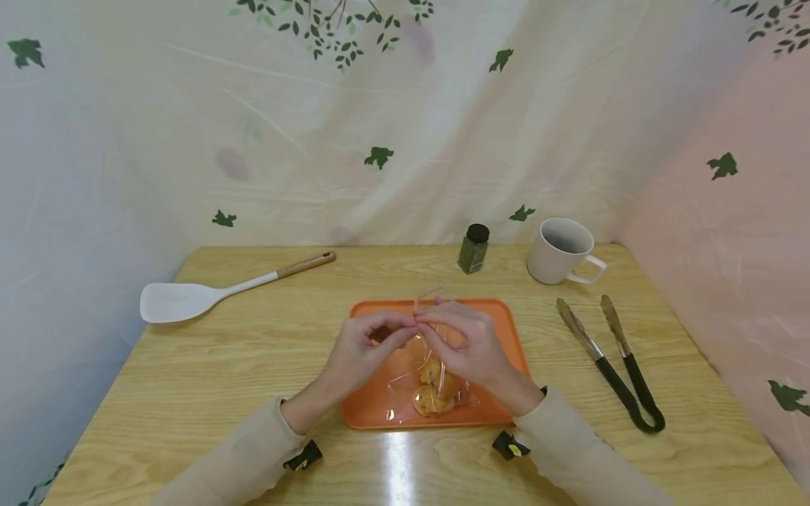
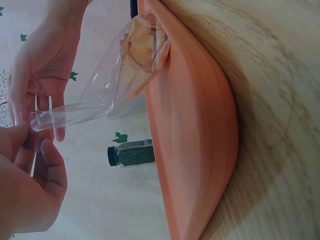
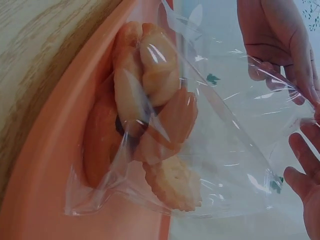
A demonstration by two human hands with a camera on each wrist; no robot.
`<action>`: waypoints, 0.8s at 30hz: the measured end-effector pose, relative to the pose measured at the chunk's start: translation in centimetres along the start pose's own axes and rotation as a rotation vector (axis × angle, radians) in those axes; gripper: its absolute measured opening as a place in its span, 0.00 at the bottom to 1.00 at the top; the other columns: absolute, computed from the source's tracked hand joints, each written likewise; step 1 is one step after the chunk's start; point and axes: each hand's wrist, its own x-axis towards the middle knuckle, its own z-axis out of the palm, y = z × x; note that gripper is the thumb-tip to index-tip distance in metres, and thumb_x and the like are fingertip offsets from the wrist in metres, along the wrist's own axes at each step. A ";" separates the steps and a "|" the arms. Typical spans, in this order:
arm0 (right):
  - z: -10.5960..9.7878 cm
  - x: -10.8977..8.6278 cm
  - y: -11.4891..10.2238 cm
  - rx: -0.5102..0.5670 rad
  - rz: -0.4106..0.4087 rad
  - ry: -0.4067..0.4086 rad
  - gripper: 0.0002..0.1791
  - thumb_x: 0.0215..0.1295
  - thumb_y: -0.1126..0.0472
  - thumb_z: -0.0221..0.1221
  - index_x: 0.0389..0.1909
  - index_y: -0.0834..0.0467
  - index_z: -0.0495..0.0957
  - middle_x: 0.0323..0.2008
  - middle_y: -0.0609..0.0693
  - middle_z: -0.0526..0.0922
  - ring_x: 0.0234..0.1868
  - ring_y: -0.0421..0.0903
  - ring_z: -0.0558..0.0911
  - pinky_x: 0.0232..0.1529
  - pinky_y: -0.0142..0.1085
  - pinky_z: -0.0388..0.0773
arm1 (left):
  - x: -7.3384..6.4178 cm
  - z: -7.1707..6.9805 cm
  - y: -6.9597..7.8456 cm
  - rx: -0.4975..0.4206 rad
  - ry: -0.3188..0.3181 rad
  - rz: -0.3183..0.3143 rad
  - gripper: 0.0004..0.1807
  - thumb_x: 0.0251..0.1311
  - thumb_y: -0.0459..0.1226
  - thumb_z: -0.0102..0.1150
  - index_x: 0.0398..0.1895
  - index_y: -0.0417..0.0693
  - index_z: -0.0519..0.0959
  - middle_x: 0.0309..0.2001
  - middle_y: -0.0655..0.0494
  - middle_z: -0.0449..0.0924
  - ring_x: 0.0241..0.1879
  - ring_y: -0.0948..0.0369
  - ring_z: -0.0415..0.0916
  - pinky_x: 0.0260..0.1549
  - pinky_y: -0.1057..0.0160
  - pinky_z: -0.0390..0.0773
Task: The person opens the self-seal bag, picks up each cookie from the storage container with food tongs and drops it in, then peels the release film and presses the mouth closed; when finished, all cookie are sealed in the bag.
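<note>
A clear plastic bag (image 3: 235, 165) with several golden-brown baked pieces inside rests on the orange tray (image 1: 373, 414). Among the contents is a round cookie (image 3: 175, 182) with a scalloped edge; longer glossy pieces (image 3: 160, 57) lie beside it. My left hand (image 1: 361, 351) pinches the bag's gathered top between thumb and forefinger. Close against it, my right hand (image 1: 471, 344) pinches the same narrow twist of plastic, the fingertips of both hands meeting above the tray. From there the bag slopes down to its filled end, as the left wrist view shows.
Behind the tray stands a black-lidded jar (image 1: 473, 249) of green flakes, with a white mug (image 1: 560, 253) to its right. Tongs (image 1: 614, 365) with black handles lie right of the tray. A white spatula (image 1: 221, 292) with a wooden handle lies at the left.
</note>
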 end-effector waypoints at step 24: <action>0.1 0.2 -1.8 -0.075 0.135 -0.106 0.07 0.70 0.74 0.58 0.45 0.61 0.77 0.50 0.55 0.83 0.56 0.54 0.82 0.67 0.54 0.67 | 0.0 -0.1 0.7 0.029 -0.046 -0.030 0.04 0.67 0.30 0.64 0.40 0.41 0.86 0.34 0.56 0.87 0.27 0.62 0.82 0.26 0.62 0.82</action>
